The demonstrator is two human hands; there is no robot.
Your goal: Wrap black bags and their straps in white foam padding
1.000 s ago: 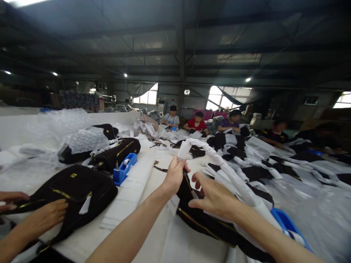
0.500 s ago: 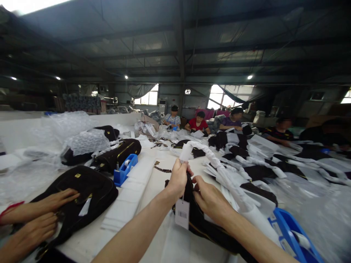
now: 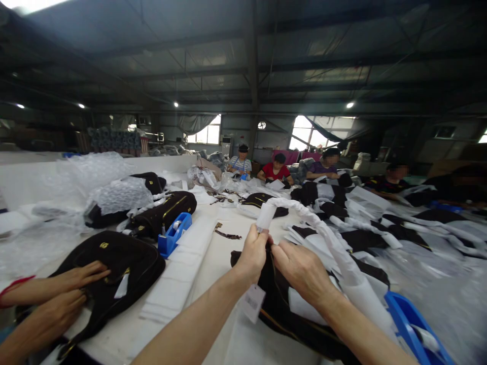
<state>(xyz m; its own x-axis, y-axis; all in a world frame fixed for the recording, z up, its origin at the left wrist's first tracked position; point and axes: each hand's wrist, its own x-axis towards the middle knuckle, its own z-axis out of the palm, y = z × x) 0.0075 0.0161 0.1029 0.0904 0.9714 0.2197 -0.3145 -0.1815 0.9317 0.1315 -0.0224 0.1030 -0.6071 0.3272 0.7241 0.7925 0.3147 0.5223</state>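
Observation:
My left hand is closed on the top end of a black bag, at the base of its strap, which is wrapped in white. The strap arches up and away to the right. My right hand pinches the bag's edge close to my left fingers, by the gold zip line; the exact spot under the fingertips is hidden. A white paper tag hangs tilted below my left hand. White padding shows in the bag's opening, under my right wrist.
At left, a co-worker's hands rest on another black bag. Blue tape dispensers stand at left and right. White foam sheets lie between the bags. Wrapped bags and plastic cover the right side; several people sit across the table.
Both my hands have shifted slightly right, and my right fingers have closed in tighter beside the left. The bag's opening shows more white padding. The tag has swung to a tilt.

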